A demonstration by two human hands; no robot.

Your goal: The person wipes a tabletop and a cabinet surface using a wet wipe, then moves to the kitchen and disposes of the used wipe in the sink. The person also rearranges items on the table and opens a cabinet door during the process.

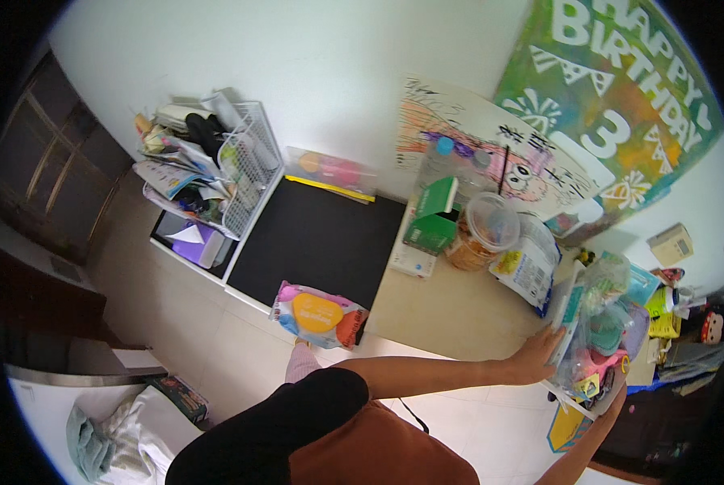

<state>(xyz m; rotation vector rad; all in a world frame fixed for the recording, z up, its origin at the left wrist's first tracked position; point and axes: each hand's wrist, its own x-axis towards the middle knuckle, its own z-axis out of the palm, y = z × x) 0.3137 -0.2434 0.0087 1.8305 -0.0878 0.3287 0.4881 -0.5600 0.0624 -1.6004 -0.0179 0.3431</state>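
Observation:
At the right end of the table, both my hands hold a light-coloured bin [580, 405] filled with small goods. My left hand [536, 357] is pressed to its left side, beside a white and teal flat item [568, 309]. My right hand [614, 407] grips the near right side, and its fingers are partly hidden. Inside the bin lie clear plastic bags [607, 279], a teal round item [604, 337] and a pink plastic thing [604, 362]. The bin leans toward my body, and its underside is hidden.
The table [459, 309] bears a clear tub [480, 236], a blue-white pouch [528, 260], a green box [431, 221] and plastic bottles [437, 163]. Farther left are a wipes pack [319, 315], a black surface [319, 236], a tissue pack [198, 245] and a white mesh rack [246, 176].

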